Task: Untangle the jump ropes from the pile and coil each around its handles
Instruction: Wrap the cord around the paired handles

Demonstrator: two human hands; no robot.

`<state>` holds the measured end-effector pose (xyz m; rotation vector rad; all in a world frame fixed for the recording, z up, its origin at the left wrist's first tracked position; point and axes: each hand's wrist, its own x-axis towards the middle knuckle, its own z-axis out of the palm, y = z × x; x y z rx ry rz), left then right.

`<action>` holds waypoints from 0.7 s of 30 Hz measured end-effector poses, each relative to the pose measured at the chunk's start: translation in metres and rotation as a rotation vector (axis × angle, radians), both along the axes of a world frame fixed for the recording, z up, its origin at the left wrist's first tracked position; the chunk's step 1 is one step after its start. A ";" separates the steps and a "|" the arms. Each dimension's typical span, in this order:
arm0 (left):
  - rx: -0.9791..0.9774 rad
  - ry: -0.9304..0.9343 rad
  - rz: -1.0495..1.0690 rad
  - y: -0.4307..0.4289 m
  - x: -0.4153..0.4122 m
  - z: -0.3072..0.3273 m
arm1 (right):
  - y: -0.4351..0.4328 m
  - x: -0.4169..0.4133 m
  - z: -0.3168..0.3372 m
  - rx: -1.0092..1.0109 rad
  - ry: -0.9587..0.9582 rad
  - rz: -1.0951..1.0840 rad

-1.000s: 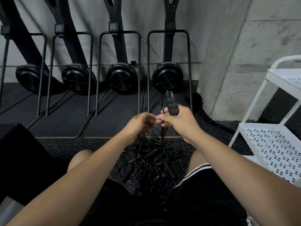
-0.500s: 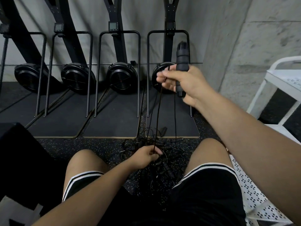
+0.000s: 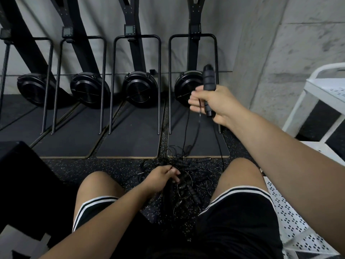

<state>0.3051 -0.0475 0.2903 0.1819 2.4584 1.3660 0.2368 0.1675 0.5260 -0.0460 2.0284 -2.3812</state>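
The right hand (image 3: 214, 104) is gripping one black handle (image 3: 208, 83) well above and beyond the pile (image 3: 188, 176), palm and thumb closing round its lower half while the fingers are curling loosely forward over the thin cord (image 3: 196, 131); the handle's long axis is standing almost upright, and the cord is dropping from it in slack lines to the far edge of the pile, so the rope is running roughly from the raised hand down into the tangle; the left hand (image 3: 164, 174) is the nearer one, lying on the near-left edge of the pile with its fingertips pinching a few strands (image 3: 169, 166) (whether they belong to the raised rope cannot be told); the coming move is probably turning on that hand freeing whatever is catching while the right is drawing the cord out, and the rope's second handle is sitting somewhere in the pile, not identifiable; the pile is resting on a dark speckled floor (image 3: 89, 169) between the person's bare knees (image 3: 100, 186); beyond the pile, flat mats (image 3: 130, 139) are carrying a row of black machines (image 3: 139, 88) against a pale wall (image 3: 280, 62); right of the pile, a white perforated cart (image 3: 317, 94) is standing close.
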 end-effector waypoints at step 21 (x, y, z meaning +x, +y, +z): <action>0.611 0.037 0.398 0.022 0.015 0.098 | -0.004 0.140 -0.145 0.077 -0.215 0.347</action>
